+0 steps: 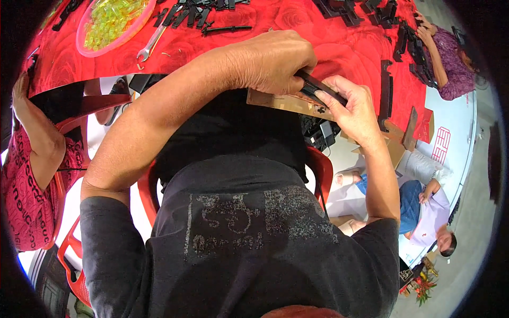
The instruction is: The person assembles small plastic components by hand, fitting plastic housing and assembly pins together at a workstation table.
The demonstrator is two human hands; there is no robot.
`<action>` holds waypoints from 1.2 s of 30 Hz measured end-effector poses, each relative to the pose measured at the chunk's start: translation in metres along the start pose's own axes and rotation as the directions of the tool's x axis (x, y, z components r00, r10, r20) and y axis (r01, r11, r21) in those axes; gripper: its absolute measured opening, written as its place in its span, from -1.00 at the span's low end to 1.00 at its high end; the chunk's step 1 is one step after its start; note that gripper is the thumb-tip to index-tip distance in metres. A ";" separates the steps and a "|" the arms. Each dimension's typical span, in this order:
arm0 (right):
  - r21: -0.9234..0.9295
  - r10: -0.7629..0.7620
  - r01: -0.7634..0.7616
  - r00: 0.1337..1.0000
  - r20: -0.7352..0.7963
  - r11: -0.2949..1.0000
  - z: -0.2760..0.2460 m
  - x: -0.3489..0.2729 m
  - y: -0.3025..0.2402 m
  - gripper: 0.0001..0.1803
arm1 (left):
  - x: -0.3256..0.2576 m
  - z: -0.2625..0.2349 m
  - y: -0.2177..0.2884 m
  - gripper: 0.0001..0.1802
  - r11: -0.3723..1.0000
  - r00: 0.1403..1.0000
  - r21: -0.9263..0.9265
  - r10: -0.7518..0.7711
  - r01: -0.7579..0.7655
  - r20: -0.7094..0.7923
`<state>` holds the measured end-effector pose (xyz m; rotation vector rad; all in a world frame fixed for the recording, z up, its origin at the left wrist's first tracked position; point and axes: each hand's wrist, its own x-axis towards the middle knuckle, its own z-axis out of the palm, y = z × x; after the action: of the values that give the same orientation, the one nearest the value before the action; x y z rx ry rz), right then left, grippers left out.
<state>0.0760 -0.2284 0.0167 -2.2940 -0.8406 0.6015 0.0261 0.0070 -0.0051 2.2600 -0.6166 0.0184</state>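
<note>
A long black bar-shaped part (327, 89) slants between my two hands, just above the near edge of the red-covered table. My left hand (281, 61) is closed around its upper left end, with the fingertips curled out of sight. At the lower right end, my right hand (351, 106) pinches the part between thumb and fingers. Below the hands lies a brown cardboard piece or box edge (270, 100), with a few small dark bits near it. How the part is shaped underneath is hidden by the fingers.
A pink-rimmed bowl (79, 40) of yellow-green clear pieces stands far left, with a metal wrench (154, 40) beside it. Black parts (199, 13) lie in piles along the back. A long black strip (386, 95) rests at right. Other people sit left and right.
</note>
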 end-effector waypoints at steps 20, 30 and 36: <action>-0.058 -0.136 0.146 0.979 0.154 0.988 0.009 0.003 -0.005 -0.81 | -0.008 -0.002 -0.001 -0.81 0.998 0.999 -0.046 0.032 -0.032 0.009; 0.032 -0.064 0.059 0.970 0.236 0.998 0.011 0.004 -0.010 -0.83 | -0.012 -0.003 -0.008 -0.76 0.998 0.997 -0.068 0.001 0.005 0.083; 0.030 -0.087 0.082 0.970 0.226 0.996 0.013 0.002 -0.007 -0.85 | -0.009 -0.001 -0.011 -0.78 1.000 0.995 -0.022 0.021 -0.019 0.101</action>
<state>0.0665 -0.2172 0.0119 -2.1853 -1.0293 0.8417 0.0228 0.0176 -0.0139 2.2447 -0.6897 -0.0935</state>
